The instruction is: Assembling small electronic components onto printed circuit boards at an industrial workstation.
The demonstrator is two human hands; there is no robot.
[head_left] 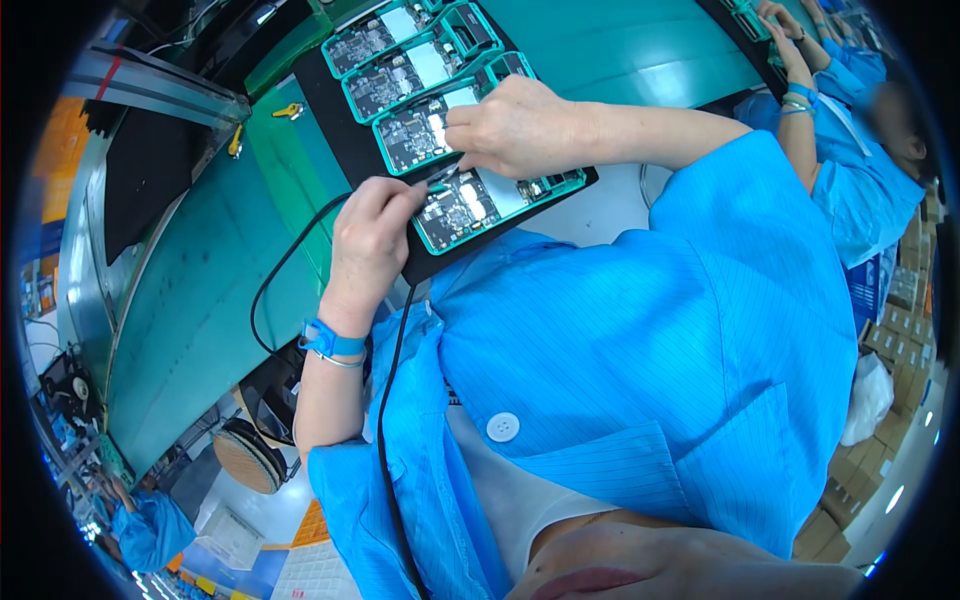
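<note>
The nearest circuit board [460,212] lies in a teal frame on a black mat [330,120]. My left hand [375,235] is closed at its left edge, pinching a thin tool [440,187] whose tip reaches over the board. A blue wrist strap [332,342] circles that wrist. My right hand [525,125] hovers above the same board, thumb and fingers pinched together; what they hold is too small to make out. It partly hides the second framed board [412,138] just behind.
More teal-framed boards [375,88] stand in a row farther back. A black cable [262,290] loops left of my left hand; another cable [388,430] runs down my front. Yellow-handled clips [290,111] rest on the green bench [200,290]. A co-worker [850,190] sits at right.
</note>
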